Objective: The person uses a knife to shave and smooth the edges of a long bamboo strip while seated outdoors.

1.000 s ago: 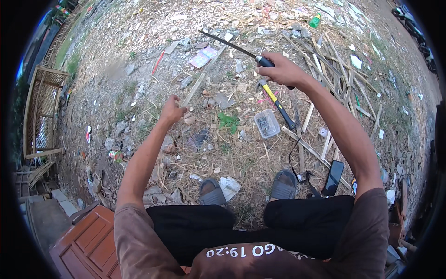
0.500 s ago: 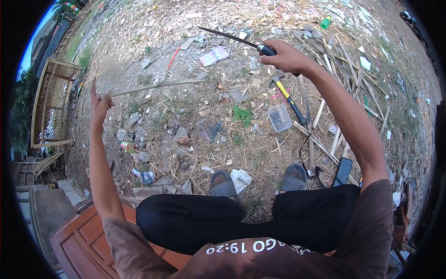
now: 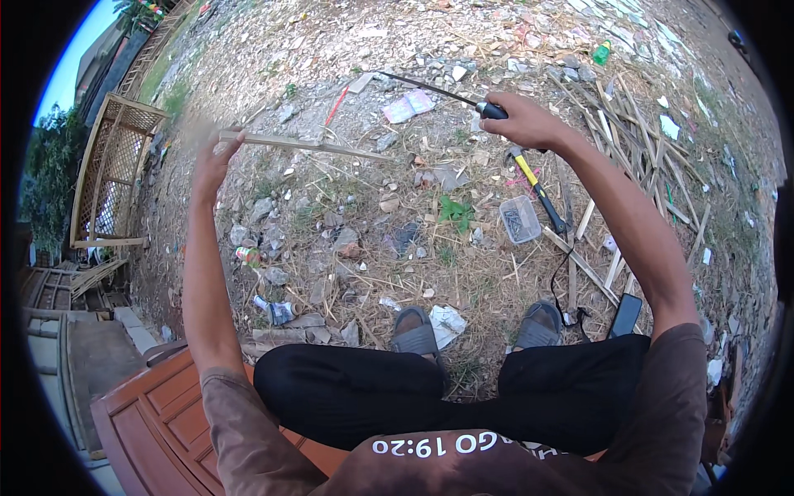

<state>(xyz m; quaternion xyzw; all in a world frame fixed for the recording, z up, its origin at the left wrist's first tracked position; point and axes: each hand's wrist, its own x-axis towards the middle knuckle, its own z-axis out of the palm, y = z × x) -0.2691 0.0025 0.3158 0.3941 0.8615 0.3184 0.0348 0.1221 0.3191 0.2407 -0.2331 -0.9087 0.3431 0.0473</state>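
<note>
From the head view, the person sits on a reddish wooden panel point(image 3: 141, 413) with legs stretched over littered, dry ground point(image 3: 347, 198). The left hand point(image 3: 213, 161) is raised out to the side, fingers closed round one end of a thin bamboo strip point(image 3: 306, 146) that runs level toward the right. The right hand point(image 3: 525, 122) is lifted ahead, gripping the dark handle of a long-bladed knife point(image 3: 434, 89) whose blade points left, above the strip and apart from it. Below the right hand lie a yellow-handled hammer point(image 3: 538, 188) and, just beside it, a clear plastic box point(image 3: 520, 219) of small dark pieces. A pile of split bamboo sticks point(image 3: 637, 157) spreads to the right. Near the right sandal point(image 3: 538, 324) rests a dark phone point(image 3: 626, 314). A lattice frame point(image 3: 116, 178) stands far left.
</note>
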